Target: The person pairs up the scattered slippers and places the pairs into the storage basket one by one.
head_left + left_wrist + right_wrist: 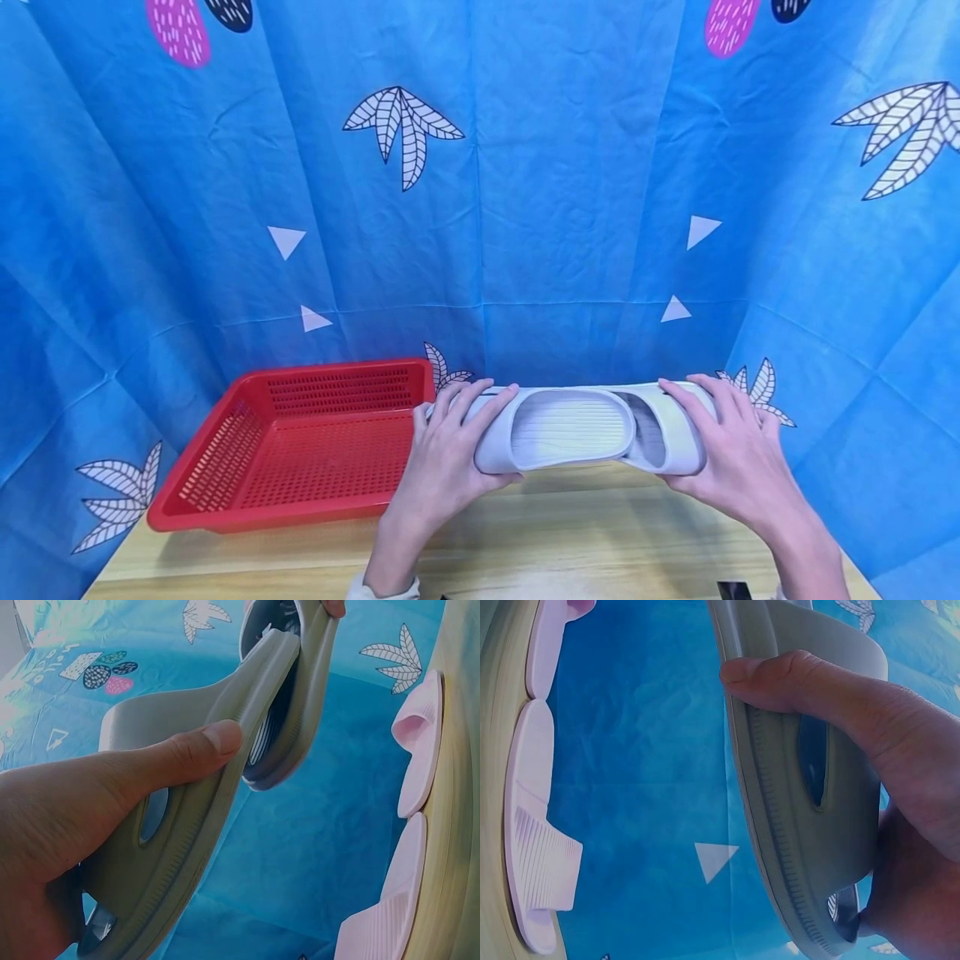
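Two light grey slide slippers are held side by side above the table, their heel ends overlapping in the head view. My left hand (448, 442) grips the left slipper (573, 427) around its strap end. In the left wrist view that thumb lies along the side of the slipper (214, 795). The right slipper (678, 429) is gripped the same way by my right hand (738, 462), its thumb on the sole edge in the right wrist view. Below them, a pair of pink slippers (544, 825) lies on the table, hidden in the head view.
A red perforated plastic basket (277, 512) stands on the left of the wooden table (540, 550), with its right end behind my left hand. A blue patterned curtain (555, 208) hangs at the back and both sides.
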